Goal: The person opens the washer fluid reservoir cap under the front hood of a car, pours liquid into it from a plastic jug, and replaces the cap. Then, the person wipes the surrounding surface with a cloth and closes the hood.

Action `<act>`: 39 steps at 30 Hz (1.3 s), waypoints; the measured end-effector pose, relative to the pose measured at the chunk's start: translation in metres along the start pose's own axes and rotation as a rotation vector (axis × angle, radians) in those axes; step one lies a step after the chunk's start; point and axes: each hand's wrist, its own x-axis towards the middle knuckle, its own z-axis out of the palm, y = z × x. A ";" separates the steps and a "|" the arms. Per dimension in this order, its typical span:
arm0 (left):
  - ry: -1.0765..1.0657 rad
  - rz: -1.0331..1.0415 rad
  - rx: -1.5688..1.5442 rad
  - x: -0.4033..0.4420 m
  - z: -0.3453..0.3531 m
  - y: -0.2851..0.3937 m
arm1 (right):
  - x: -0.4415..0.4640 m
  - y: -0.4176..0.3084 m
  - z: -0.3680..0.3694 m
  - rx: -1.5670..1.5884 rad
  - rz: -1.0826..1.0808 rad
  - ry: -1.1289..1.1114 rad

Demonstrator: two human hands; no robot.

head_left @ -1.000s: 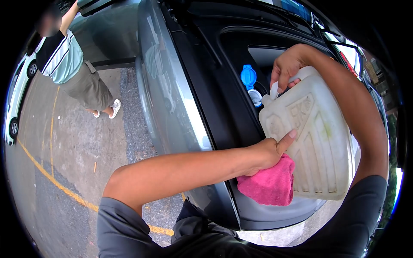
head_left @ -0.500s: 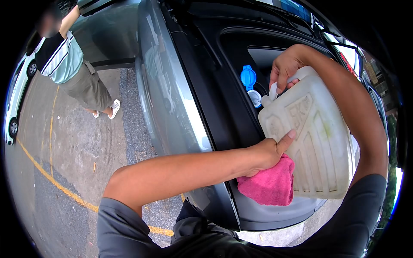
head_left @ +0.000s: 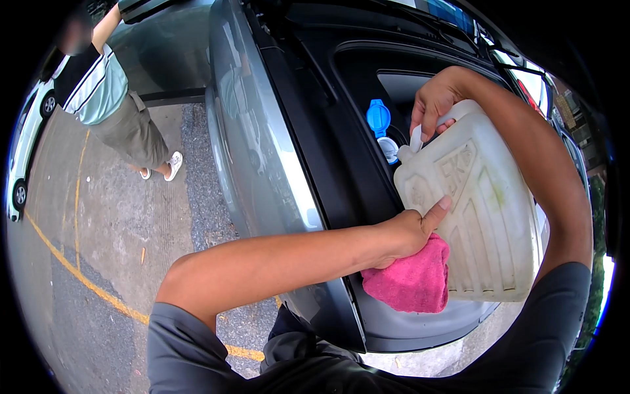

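A translucent, off-white plastic jug (head_left: 489, 223) is tilted over the car's front, its spout end beside a white filler neck (head_left: 388, 151) with a flipped-up blue cap (head_left: 378, 118). Round the jug's handle, my right hand (head_left: 435, 104) is closed, and a small white tab (head_left: 416, 138) shows by its fingertips. My left hand (head_left: 410, 234) supports the jug's near side, its thumb stretched across the face. A crumpled pink cloth (head_left: 407, 279) is bunched under that hand, whose other fingers are hidden. Liquid cannot be made out at the spout.
A grey car fender (head_left: 262, 138) runs along the left of the black trim (head_left: 328, 171). Further left, a person (head_left: 108, 98) stands on the pavement with one arm raised, near an open car door (head_left: 170, 52). A white car (head_left: 29, 141) is parked at the far left.
The jug's lower end has risen very slightly, with both hands keeping their hold. Everything else looks the same.
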 end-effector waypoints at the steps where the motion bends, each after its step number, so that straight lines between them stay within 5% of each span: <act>1: 0.000 0.001 0.000 0.001 0.000 -0.001 | 0.000 -0.001 0.000 0.002 0.000 -0.007; 39: 0.064 -0.085 -0.053 0.012 -0.001 -0.003 | -0.001 -0.009 -0.003 -0.017 0.063 0.012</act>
